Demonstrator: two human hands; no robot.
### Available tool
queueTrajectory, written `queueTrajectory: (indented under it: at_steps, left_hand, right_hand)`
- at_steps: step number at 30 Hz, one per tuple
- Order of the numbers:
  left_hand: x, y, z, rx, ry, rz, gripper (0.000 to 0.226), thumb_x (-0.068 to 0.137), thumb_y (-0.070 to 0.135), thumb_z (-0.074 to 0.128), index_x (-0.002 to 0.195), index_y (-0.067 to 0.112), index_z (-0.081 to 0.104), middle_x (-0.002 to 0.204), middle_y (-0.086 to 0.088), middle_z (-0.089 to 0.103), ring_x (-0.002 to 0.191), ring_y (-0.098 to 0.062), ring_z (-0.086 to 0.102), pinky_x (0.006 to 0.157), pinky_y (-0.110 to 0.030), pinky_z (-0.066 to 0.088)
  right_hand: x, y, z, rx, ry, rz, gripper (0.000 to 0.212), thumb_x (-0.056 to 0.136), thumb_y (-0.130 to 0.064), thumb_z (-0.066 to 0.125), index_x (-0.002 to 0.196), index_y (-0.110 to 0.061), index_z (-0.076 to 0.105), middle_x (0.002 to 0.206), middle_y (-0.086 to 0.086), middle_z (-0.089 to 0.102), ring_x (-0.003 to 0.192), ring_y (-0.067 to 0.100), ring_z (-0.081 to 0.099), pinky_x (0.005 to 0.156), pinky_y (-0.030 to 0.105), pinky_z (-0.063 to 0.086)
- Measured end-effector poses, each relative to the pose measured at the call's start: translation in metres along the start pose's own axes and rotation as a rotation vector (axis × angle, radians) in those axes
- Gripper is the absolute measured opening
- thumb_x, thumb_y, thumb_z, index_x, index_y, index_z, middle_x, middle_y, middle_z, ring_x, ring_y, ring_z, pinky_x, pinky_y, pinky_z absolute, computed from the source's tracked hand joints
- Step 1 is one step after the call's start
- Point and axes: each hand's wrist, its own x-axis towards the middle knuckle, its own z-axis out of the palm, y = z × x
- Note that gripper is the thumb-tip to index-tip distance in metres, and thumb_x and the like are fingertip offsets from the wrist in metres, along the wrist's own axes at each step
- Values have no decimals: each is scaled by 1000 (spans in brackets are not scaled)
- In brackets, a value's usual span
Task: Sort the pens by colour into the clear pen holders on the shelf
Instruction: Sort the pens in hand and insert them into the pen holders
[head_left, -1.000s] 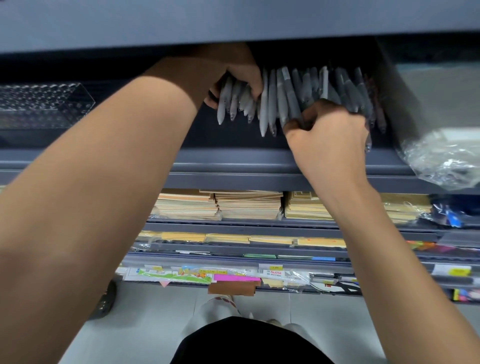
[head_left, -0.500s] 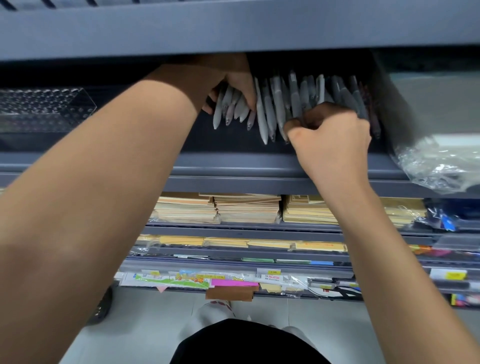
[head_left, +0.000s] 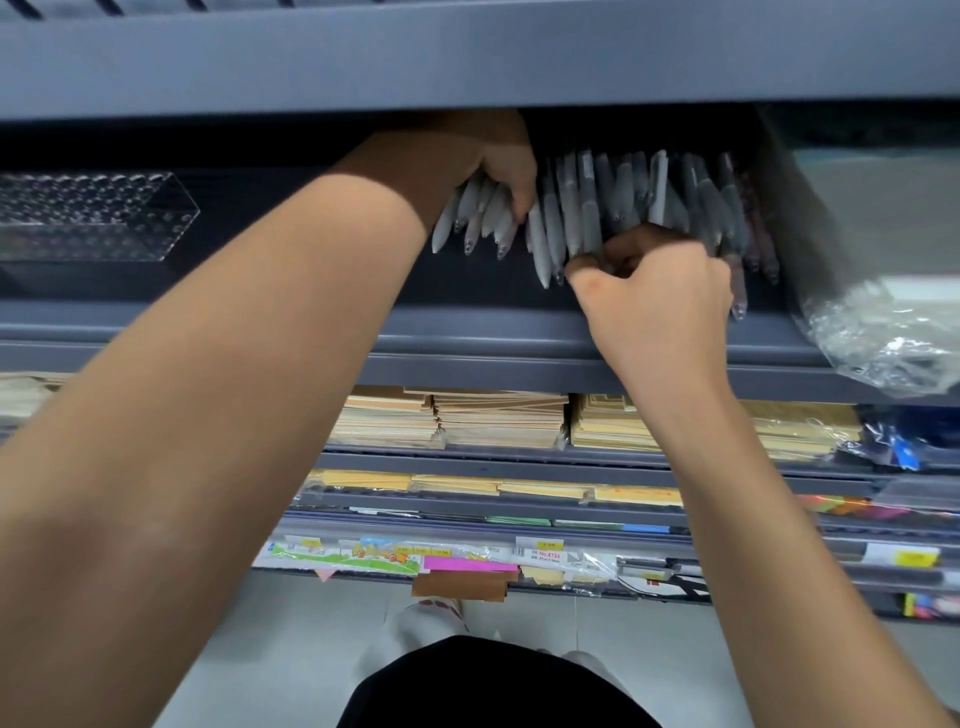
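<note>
left hand (head_left: 501, 166) grip clamped on a fistful of grey pens (head_left: 480, 213) on the shelf (head_left: 467, 332), right hand (head_left: 660, 296) grip pinching the pen row (head_left: 623, 192) just right, clear holder (head_left: 93, 218) well left; likely risk: overfull fist sheds pens off the near lip.

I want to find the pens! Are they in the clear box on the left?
No, the clear box shows no pens; the pens sit further right, gripped by the left hand and right hand.
</note>
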Motion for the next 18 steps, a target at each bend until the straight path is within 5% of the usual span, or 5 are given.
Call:
queueTrajectory:
  at_steps: [2,5,8,14,18]
  left_hand:
    - [3,1,2,63,0,-17,29,98,21,58,122,6,63,140,-22,55,108,-28,58,91,-48,54]
    - [13,4,0,205,-40,3,16,97,21,59,95,6,66,131,-22,61,86,-28,59,61,-33,55]
    - [16,6,0,321,-72,-12,25,96,22,58,92,0,71,106,-21,68,69,-29,56,44,-31,53]
    - [24,-10,-8,329,-152,-20,33,76,-9,59,44,-2,62,54,-21,65,37,-23,60,43,-22,47]
    - [34,-20,-3,372,0,-15,29,64,1,55,37,-5,62,43,-20,60,32,-29,58,48,-30,52]
  right_hand:
    - [-1,0,2,2,16,4,30,83,-42,62,81,-14,71,64,3,64,71,26,60,65,24,39]
    - [-2,0,3,14,28,8,30,84,-42,62,81,-14,71,64,2,64,71,26,59,66,24,38]
    - [-2,4,1,2,29,9,31,84,-42,61,76,-13,68,58,-3,59,63,16,53,57,22,34]
    - [1,10,-8,55,41,59,28,79,-40,64,67,-14,64,52,-7,56,55,2,49,48,12,30]
    - [2,10,-10,71,18,70,28,77,-38,62,65,-14,64,51,-6,56,56,2,50,45,7,29]
